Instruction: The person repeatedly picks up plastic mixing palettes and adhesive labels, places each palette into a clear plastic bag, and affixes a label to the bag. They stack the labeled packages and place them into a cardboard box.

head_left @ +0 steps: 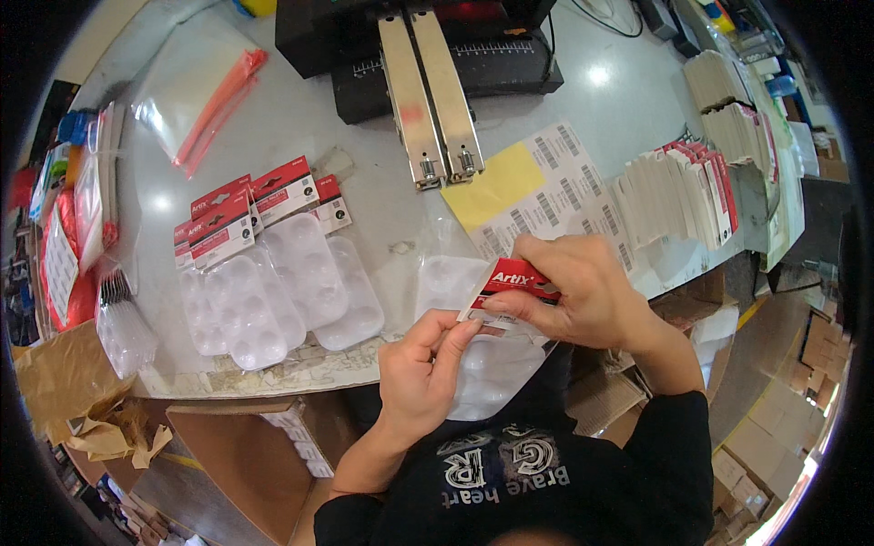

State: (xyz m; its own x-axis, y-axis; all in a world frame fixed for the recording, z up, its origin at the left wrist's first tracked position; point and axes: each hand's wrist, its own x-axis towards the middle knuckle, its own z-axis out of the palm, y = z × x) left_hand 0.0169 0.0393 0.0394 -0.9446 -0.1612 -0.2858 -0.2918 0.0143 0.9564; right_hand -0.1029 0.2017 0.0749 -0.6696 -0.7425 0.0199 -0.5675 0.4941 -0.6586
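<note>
Close to my body, at the table's front edge, I hold a folded red-and-white header card (512, 276). My right hand (587, 291) pinches it from the right, the thumb flat on its front. My left hand (417, 369) is closed, thumb and forefinger pressed together at the card's lower left corner. Below the card hangs a white plastic paint palette (492, 380) in a clear bag; whether the card is fixed to the bag is hidden by my fingers. Another white palette (444, 280) lies on the table just beyond my left hand.
Carded, bagged palettes (273, 300) overlap at the left. A sheet of barcode stickers (546, 187) lies beyond my hands, below a black machine with metal rails (428, 100). Stacked header cards (678, 196) stand right; clear bags (196, 100) lie far left, a brush bundle (125, 323) nearer.
</note>
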